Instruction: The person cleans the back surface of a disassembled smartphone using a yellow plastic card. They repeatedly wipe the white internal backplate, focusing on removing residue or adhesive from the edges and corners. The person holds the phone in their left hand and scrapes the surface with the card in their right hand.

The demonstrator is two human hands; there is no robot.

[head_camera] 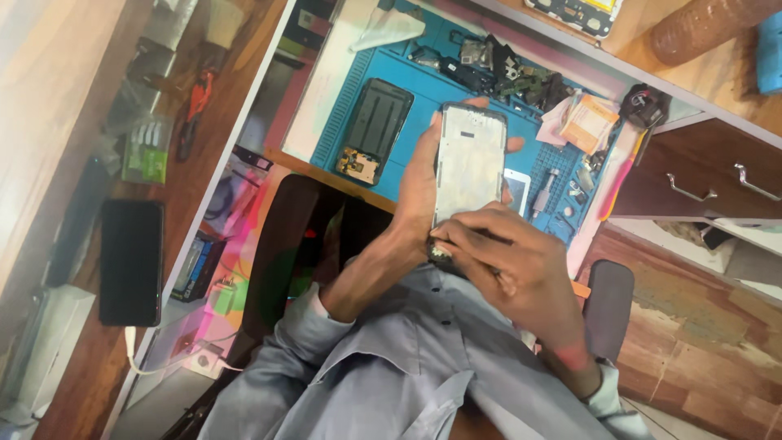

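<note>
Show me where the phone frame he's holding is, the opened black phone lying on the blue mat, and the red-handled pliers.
Phone frame point(470, 159), head view: middle of its pale inner plate.
Opened black phone point(376, 122), head view: centre of its dark back.
Red-handled pliers point(196, 99), head view: on the red handles.

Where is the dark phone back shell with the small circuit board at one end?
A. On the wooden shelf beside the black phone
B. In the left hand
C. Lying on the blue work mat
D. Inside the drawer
C: the dark shell lies flat on the blue mat, apart from the left hand, which holds the pale phone frame.
</note>
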